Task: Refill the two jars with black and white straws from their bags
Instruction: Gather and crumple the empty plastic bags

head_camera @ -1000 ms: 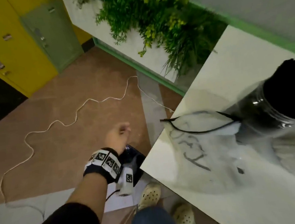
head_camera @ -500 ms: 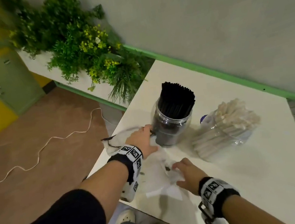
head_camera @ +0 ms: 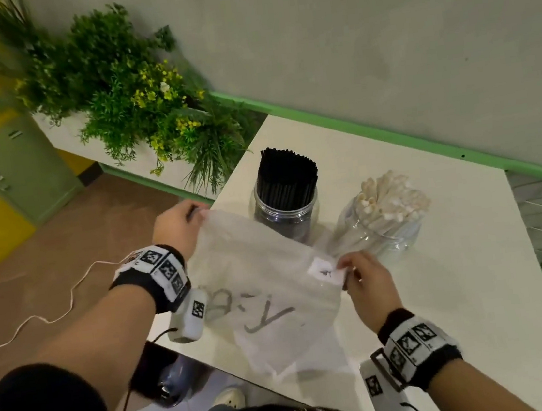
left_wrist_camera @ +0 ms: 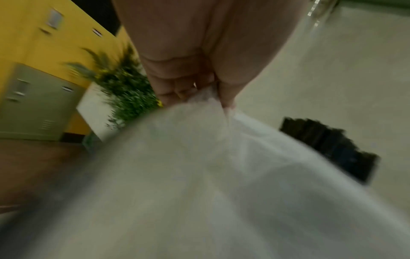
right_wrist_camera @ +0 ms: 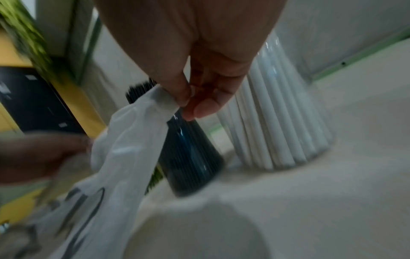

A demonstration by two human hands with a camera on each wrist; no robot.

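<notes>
Two clear jars stand on the white table (head_camera: pixel 470 283): the left jar (head_camera: pixel 285 214) is packed with black straws (head_camera: pixel 287 177), the right jar (head_camera: pixel 381 229) with white straws (head_camera: pixel 391 199). In front of them I hold up a translucent plastic bag (head_camera: pixel 266 291) with dark writing on it, lifted off the table. My left hand (head_camera: pixel 180 226) pinches its far left corner (left_wrist_camera: pixel 208 98). My right hand (head_camera: pixel 361 272) pinches the right corner (right_wrist_camera: pixel 164 99) beside a white label. The bag looks flat and empty. The black straws (right_wrist_camera: pixel 188 149) and white straws (right_wrist_camera: pixel 277 122) stand just behind my right fingers.
A planter of green plants (head_camera: pixel 133 99) borders the table's far left corner. The grey wall with a green strip (head_camera: pixel 390 129) runs along the far edge. A white cable (head_camera: pixel 54 314) lies on the brown floor left of the table, near green and yellow lockers (head_camera: pixel 16 168).
My view swung from the floor up to the table. Both hands, resting on the flat bag half a second ago, now pinch its corners and have lifted it up in front of the jars.
</notes>
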